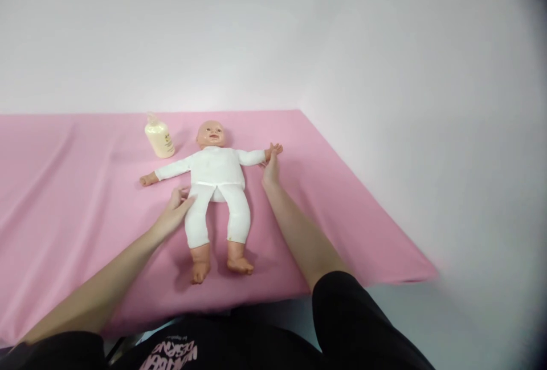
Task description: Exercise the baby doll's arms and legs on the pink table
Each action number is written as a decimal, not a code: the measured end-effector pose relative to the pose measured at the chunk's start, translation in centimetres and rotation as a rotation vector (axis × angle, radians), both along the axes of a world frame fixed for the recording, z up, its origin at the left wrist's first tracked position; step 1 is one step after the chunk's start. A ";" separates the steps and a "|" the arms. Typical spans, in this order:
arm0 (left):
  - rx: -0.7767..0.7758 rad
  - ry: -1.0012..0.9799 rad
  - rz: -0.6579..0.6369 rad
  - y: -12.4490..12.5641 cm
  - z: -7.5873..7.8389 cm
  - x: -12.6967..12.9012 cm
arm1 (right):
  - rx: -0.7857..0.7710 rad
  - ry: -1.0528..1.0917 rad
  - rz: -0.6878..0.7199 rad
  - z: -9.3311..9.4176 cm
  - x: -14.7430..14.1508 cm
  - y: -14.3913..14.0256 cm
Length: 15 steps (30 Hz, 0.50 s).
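From the head camera, a baby doll (216, 187) in a white suit lies face up on a table covered in pink cloth (64, 187), head toward the far edge, feet toward the near edge, arms spread. The left hand (176, 209) rests with fingers loosely open against the doll's hip and thigh, gripping nothing, while the right hand (270, 169) lies at the doll's outstretched hand, touching it; whether it pinches it I cannot tell. A cream lotion bottle (159, 137) stands near the far edge, just beside the doll's head.
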<state>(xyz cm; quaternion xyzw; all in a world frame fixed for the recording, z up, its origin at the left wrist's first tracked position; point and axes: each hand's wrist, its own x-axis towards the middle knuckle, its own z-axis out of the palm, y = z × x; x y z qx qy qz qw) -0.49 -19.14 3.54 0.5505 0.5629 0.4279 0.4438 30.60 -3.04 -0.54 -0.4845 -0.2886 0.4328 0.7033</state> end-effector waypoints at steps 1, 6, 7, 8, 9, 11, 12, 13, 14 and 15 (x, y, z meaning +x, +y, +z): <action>0.076 0.077 0.026 0.7 0.3 -0.3 | -0.004 -0.014 -0.004 0.0 0.0 0.0; 0.385 0.242 -0.111 5.8 3.2 1.9 | 0.059 -0.158 0.016 -0.3 0.0 -0.3; 0.409 0.248 -0.177 7.1 3.8 3.3 | 0.057 -0.171 0.027 -0.4 0.0 -0.4; 0.418 0.254 -0.233 8.5 4.4 5.1 | 0.052 -0.173 0.041 -0.5 -0.1 -0.4; 0.414 0.259 -0.276 10.0 4.8 7.2 | 0.045 -0.165 0.051 -0.6 -0.2 -0.4; 0.378 0.264 -0.354 12.9 5.1 11.8 | 0.048 -0.139 0.075 -0.8 -0.4 -0.3; 0.342 0.271 -0.384 14.2 5.1 14.1 | 0.055 -0.128 0.087 -0.9 -0.5 -0.3; 0.297 0.284 -0.397 15.3 4.8 16.2 | 0.063 -0.120 0.094 -0.9 -0.7 -0.2; 0.251 0.286 -0.412 16.3 4.5 18.1 | 0.072 -0.119 0.097 -1.0 -0.8 -0.2; 0.170 0.283 -0.467 17.1 4.2 19.6 | 0.082 -0.127 0.099 -1.0 -0.9 -0.1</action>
